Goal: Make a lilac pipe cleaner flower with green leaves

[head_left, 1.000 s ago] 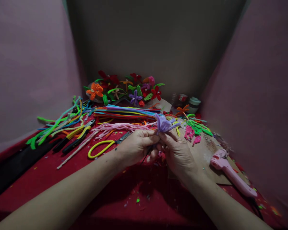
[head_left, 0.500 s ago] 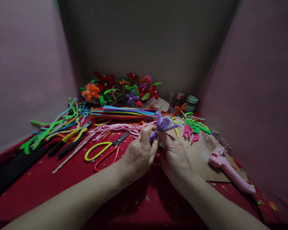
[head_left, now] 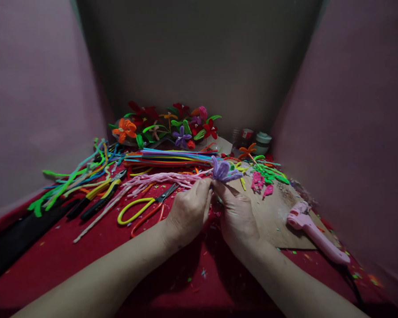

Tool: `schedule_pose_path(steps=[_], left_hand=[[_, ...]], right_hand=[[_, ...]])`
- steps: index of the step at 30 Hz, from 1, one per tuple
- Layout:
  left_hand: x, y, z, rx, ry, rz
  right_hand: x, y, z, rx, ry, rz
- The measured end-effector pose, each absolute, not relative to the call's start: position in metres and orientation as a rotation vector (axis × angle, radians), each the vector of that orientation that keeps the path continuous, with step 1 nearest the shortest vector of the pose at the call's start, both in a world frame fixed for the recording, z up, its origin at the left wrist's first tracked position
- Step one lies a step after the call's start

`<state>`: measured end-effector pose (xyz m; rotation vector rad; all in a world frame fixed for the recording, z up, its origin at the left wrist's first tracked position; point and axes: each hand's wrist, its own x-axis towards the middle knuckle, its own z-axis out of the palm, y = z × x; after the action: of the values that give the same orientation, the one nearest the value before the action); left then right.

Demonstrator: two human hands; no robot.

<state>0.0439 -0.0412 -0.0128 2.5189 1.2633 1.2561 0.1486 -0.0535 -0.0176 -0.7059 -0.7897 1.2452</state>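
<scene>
A purple pipe-cleaner flower (head_left: 223,171) stands up between my two hands, its petals fanned out above the fingertips. My left hand (head_left: 191,207) is closed, with thumb and fingers pinched at the base of the flower. From the other side my right hand (head_left: 239,214) pinches the same base, its fingers closed. The fingers cover the underside of the flower. Just left of my left hand lie scissors (head_left: 135,211) with one yellow and one red handle. Pink pipe cleaners (head_left: 162,177) stretch behind that hand.
Finished flowers (head_left: 166,126) crowd the back. Straight pipe cleaners (head_left: 175,157) lie before them. Pliers (head_left: 108,193) and bent green pieces (head_left: 66,179) are at left. A pink glue gun (head_left: 316,234) rests on a brown board (head_left: 268,225) at right, near a lidded jar (head_left: 263,143).
The lower purple petal by my left fingers no longer shows; the fingers have closed in at the flower's base. The view has shifted slightly.
</scene>
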Motion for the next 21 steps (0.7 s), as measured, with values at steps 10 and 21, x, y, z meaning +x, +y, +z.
schedule_pose_path(steps=[10, 21], left_hand=[[0.04, -0.05, 0.008, 1.415, 0.844, 1.2], [0.038, -0.049, 0.018, 1.233, 0.704, 1.115]], right_hand=[[0.162, -0.048, -0.014, -0.613, -0.872, 1.402], [0.167, -0.046, -0.01, -0.617, -0.844, 1.508]])
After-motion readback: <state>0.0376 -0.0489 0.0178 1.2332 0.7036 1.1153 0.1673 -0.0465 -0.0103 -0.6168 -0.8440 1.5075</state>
